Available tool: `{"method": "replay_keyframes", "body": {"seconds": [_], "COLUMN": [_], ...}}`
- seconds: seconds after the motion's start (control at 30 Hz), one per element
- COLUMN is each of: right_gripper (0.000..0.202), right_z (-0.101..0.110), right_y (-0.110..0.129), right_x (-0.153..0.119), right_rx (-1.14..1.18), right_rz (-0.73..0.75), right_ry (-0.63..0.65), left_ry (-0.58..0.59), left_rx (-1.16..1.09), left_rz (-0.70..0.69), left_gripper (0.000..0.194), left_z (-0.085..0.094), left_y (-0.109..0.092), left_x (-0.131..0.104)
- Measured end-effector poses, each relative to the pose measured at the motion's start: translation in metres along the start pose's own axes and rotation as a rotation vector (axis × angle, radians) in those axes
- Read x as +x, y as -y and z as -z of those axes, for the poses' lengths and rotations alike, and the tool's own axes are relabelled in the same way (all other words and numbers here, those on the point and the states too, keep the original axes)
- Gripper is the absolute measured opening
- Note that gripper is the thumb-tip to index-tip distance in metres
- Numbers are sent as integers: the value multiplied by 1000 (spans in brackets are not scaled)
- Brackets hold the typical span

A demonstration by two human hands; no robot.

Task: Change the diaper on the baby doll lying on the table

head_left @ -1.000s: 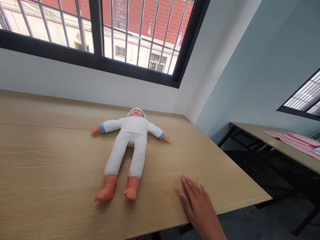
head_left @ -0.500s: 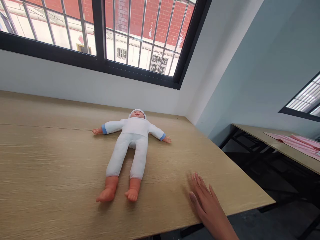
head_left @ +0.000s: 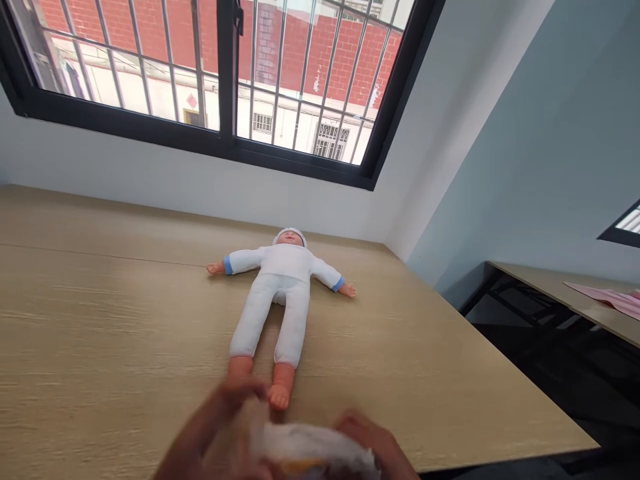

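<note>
A baby doll (head_left: 285, 273) in a white suit with blue cuffs lies on its back on the wooden table, arms spread and feet towards me. At the bottom of the view, close to the doll's feet, both my hands are on a white, puffy thing (head_left: 315, 443) that looks like a folded diaper, with a yellow-orange patch. My left hand (head_left: 215, 430) grips its left end and covers one of the doll's feet from sight. Fingers of my right hand (head_left: 375, 440) are curled round the right end. Motion blurs the hands and the diaper.
The wooden table (head_left: 125, 313) runs to the wall under a barred window (head_left: 300, 80). Its right edge slants away from me. Beyond a gap, a second table (head_left: 550, 287) with pink cloth (head_left: 610, 298) on it stands at the right.
My right hand, earlier spread over the table's right side, has moved left and closed on the diaper. My left hand and the diaper have come into view. The view has shifted slightly left.
</note>
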State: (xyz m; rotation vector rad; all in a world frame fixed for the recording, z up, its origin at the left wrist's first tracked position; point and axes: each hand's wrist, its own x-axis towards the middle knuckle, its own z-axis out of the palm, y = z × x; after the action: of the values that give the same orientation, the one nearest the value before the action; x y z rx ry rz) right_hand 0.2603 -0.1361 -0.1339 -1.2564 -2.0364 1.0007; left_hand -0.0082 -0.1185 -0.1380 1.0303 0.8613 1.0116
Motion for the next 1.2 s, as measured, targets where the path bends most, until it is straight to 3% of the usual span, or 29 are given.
{"method": "replay_keyframes", "body": {"seconds": [0.07, 0.13, 0.2, 0.37, 0.5, 0.63, 0.73, 0.83, 0.9, 1.03, 1.13, 1.2], "right_gripper": [40, 42, 50, 56, 47, 52, 59, 65, 63, 56, 54, 56], "right_z": [14, 18, 11, -15, -20, -8, 24, 83, 130, 209, 228, 216], "right_y": [8, 10, 5, -7, 2, 14, 28, 46, 62, 95, 109, 103], "right_x": [3, 11, 24, 56, 64, 57, 55, 64, 75, 96, 101, 99], "right_rx": [102, 238, 375, 690, 879, 915, 834, 530, 175, -70, -258, -365], "right_rz": [-16, -56, -129, -150, -144, -215, -280, -297, -200, -30, 105, 115], "right_ry": [-87, -87, -40, -31, -61, -93, -126, -280, -506, -871, -1010, -942], "left_ry": [-350, -446, -378, -285, -162, -107, -4, 181, 259, 303, 328, 343], "left_rx": [83, -15, -194, -421, -531, -763, -868, -863, -807, -758, -757, -751], "left_rz": [-84, -13, 103, 313, 394, 380, 284, 194, 156, 69, 1, -27], "left_gripper": [55, 61, 55, 9, 27, 40, 43, 47, 59, 66, 73, 75], "left_z": [15, 24, 25, 7, -9, -22, -29, -32, -33, -38, -39, -37], "left_y": [-16, -26, -32, -33, -31, -31, -36, -48, -61, -92, -115, -129], "left_x": [17, 35, 47, 53, 52, 56, 60, 65, 69, 84, 100, 109]}}
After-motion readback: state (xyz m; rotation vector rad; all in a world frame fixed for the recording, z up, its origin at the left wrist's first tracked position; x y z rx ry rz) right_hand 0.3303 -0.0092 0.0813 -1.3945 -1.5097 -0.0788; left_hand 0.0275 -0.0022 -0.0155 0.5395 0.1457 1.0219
